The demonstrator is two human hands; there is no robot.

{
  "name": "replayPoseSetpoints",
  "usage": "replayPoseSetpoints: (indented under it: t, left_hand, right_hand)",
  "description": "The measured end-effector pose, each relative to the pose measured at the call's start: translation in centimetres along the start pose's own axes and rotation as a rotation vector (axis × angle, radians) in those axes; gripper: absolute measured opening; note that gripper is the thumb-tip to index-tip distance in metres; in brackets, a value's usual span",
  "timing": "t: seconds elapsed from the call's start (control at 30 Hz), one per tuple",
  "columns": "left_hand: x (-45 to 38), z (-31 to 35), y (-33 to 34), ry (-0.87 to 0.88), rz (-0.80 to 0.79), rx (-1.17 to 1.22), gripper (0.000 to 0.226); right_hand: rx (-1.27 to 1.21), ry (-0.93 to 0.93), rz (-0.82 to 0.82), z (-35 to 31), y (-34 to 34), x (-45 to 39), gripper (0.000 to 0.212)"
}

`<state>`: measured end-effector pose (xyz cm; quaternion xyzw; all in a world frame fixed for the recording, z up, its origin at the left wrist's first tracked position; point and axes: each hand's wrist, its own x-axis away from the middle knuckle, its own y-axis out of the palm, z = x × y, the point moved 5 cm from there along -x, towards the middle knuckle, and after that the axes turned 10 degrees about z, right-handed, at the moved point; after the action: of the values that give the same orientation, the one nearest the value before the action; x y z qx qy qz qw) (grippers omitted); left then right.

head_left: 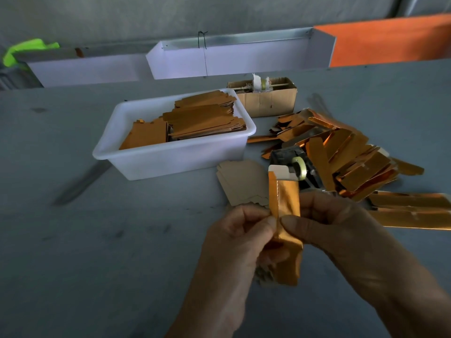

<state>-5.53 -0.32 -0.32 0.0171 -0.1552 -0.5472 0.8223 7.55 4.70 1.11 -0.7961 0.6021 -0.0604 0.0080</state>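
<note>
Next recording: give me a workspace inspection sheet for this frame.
Surface: grey table, scuffed.
Job's things: gold carton, held upright; flat blanks in white tub; folded cartons piled to the right.
Clutter: tape dispenser, cardboard box, grey blanks.
Hands: left hand and right hand both pinch the carton.
Cables: thin dark wire over metal trough.
Surroundings: orange panel, green object behind.
</note>
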Motion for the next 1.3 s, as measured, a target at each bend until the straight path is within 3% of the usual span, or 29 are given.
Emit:
replayPoseSetpoints:
  t: [0.07, 0.17, 0.23, 0.33, 0.4, 0.47, 0.57, 0.67, 0.73, 0.8, 0.87, 0.97, 1.3]
  left_hand:
    - [-0.4, -0.2, -0.2, -0.111, -0.144, 0.079, 0.006]
    - [-1.1, -0.3, -0.5, -0.197, -0.247, 0.138, 0.014]
    - [-2.1, -0.8, -1.1, -0.146, -0.143, 0.059, 0.011]
    - [-4.9, -1.2, -3.7, 0.141, 0.304, -0.390, 0.013]
    - [-6.2, -0.4, -4.5, 0.283, 0.492, -0.703, 0.021]
    - [-7.5, -0.4, -4.5, 0.258, 0.490, -0.882, 0.038]
    - [-8.4, -0.6, -3.6, 0.185, 0.412, -0.868, 0.047]
    - [-8.6, -1.2, -2.8, 0.160, 0.346, -0.950, 0.040]
    - [-9.1, -0.9, -2.8, 0.154, 0.308, -0.959, 0.041]
    - [-9.6, -0.5, -2.9, 0.101, 0.244, -0.949, 0.046]
    - [-10.2, -0.4, -3.0, 0.035, 0.215, -0.964, 0.058]
    - [-11.3, -0.2, -3.3, 0.005, 0.255, -0.992, 0.058]
    - [-12.6, -0.3, -3.4, -0.302, 0.301, -0.544, 0.037]
  right_hand:
    - [-0.038, 0.050, -0.067, 0.0, 0.2, -0.1, 0.025]
    - [0.041, 0.068, -0.127, -0.6, -0.1, -0.2, 0.026]
    - [0.205, 0.019, -0.031, -1.3, -1.4, -1.0, 0.019]
    - [0.601, -0.233, 0.342, -3.4, -5.3, -2.7, 0.013]
    - [0.773, -0.336, 0.552, -4.0, -7.8, -4.3, 0.014]
    - [0.988, -0.271, 0.614, -3.7, -9.6, -6.5, 0.022]
    - [1.141, -0.056, 0.643, -2.4, -11.1, -7.9, 0.039]
    - [1.036, -0.293, 0.730, -3.3, -8.6, -5.9, 0.035]
    - [0.974, -0.492, 0.687, -4.2, -5.5, -3.7, 0.032]
    - [0.919, -0.562, 0.562, -4.2, -2.5, -2.3, 0.032]
    - [0.870, -0.547, 0.463, -3.7, -0.8, -1.8, 0.032]
    - [0.818, -0.524, 0.408, -3.0, 0.4, -1.4, 0.031]
    - [0.796, -0.542, 0.368, -2.2, 1.0, -1.1, 0.023]
